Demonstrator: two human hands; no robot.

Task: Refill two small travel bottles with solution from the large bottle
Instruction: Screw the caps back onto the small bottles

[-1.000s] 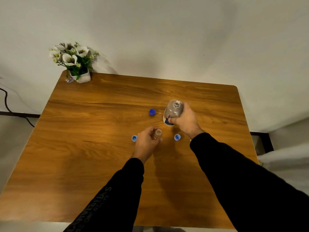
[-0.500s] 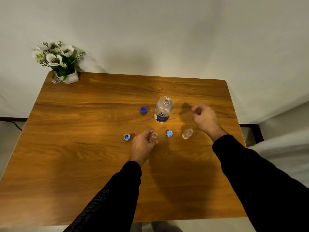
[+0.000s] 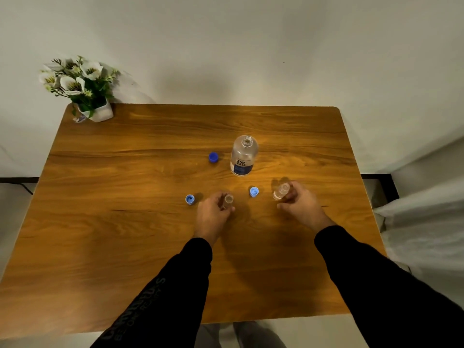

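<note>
**A:** ok so what's where, left to right?

**B:** light blue cap [image 3: 189,199] left of centre, then the left hand [image 3: 212,216] gripping one small travel bottle [image 3: 228,200]. Dark blue cap [image 3: 213,157] and uncapped large bottle [image 3: 243,156] stand above centre.

**A:** and right of that?

**B:** another light cap [image 3: 254,191], then the right hand [image 3: 300,204] curled round the second travel bottle [image 3: 281,191], tilted.

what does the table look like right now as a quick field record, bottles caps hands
large bottle: upright, uncapped, nobody touching it
dark blue cap: on table left of large bottle
left small bottle: uncapped, gripped by left hand
right small bottle: uncapped, tilted, gripped by right hand
light blue caps: one left of left hand, one between the hands
flower pot: far left corner
</note>
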